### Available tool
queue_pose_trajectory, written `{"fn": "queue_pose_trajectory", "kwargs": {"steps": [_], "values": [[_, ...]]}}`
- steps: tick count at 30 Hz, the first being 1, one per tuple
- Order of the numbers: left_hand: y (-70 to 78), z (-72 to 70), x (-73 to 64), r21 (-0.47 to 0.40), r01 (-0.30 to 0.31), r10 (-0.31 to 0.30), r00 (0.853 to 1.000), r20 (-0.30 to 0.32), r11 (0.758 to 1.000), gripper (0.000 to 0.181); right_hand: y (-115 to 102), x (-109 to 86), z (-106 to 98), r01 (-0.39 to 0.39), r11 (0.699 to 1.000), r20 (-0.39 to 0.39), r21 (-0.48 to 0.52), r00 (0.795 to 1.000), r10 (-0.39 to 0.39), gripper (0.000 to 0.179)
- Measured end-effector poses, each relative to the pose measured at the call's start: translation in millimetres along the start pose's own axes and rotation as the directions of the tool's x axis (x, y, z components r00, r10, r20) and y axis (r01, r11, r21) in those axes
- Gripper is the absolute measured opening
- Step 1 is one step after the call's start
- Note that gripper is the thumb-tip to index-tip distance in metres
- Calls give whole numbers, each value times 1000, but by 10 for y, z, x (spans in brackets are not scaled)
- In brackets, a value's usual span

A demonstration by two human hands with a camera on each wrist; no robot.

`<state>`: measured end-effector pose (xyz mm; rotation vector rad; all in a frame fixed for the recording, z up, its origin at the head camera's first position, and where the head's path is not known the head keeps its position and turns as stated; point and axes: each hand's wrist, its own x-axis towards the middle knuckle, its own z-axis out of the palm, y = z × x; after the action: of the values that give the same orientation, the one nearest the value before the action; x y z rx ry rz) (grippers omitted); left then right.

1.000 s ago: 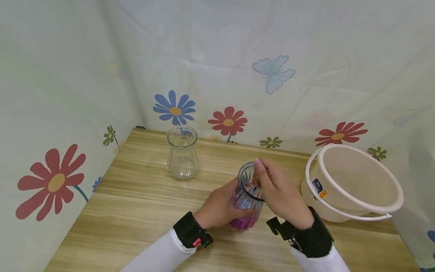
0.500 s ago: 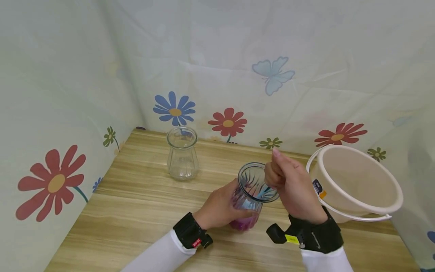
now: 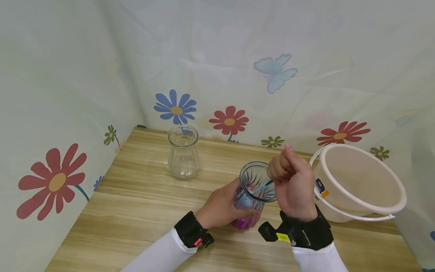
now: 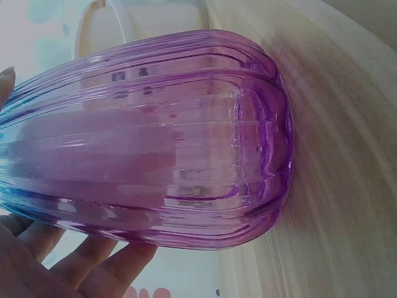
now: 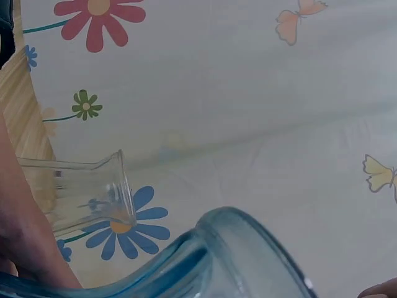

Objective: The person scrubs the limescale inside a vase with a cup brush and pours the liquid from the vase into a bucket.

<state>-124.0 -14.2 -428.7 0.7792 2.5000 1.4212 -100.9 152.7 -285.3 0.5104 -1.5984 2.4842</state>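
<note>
My left hand [image 3: 217, 206] grips a ribbed glass vase [image 3: 244, 224], purple at the base and blue toward its flared mouth, tilted toward the right. Fingers [image 4: 105, 267] wrap its side in the left wrist view. Curled at the mouth, my right hand [image 3: 295, 185] holds a bottle brush by its light blue handle [image 3: 263, 187], which slants down into the vase. Through the purple glass [image 4: 260, 143], a pale blunt-ended brush head [image 4: 105, 149] shows in the left wrist view. The right wrist view catches the vase's blue rim [image 5: 267, 242]; the handle's upper end is hidden in my fist.
A clear glass vase [image 3: 183, 162] stands upright at the back left of the wooden table [image 3: 136, 196]. To the right is a cream bucket [image 3: 334, 211] with its handle lowered. A flower-printed curtain [image 3: 217, 68] hangs behind and at the sides.
My right hand has risen and shifted right, turning its thumb upward, so more of the blue handle shows at the vase's mouth. My left hand keeps the vase nearly in place.
</note>
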Motion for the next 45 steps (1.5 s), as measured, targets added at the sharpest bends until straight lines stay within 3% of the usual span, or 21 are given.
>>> {"fn": "queue_pose_trajectory", "kwargs": {"steps": [6,12,18,24,32,38,42,45], "values": [[28,-8,24,19,-15,15,1000,2,1000,85,10,9,-2,83,996,-70,-36,994,-86,53],[24,-32,42,13,-15,15,1000,10,1000,87,-4,5,15,171,985,-35,-8,985,-171,52],[-6,-40,39,20,-33,32,999,11,999,91,-42,-20,40,259,964,80,-61,964,-254,50],[4,-56,35,19,-39,39,999,1,999,91,-36,-34,63,293,930,198,-222,948,-251,49],[-16,-25,19,30,-5,5,1000,2,1000,88,76,-33,9,250,908,167,-336,965,-204,53],[-30,6,20,43,-5,4,1000,12,999,86,142,-52,-27,167,891,93,-423,986,-140,56],[-20,7,18,35,8,-8,1000,16,999,85,130,-62,-10,112,834,62,-540,994,-94,58],[-19,5,15,38,16,-17,1000,15,999,85,116,-64,9,71,772,55,-631,997,-47,58]]}}
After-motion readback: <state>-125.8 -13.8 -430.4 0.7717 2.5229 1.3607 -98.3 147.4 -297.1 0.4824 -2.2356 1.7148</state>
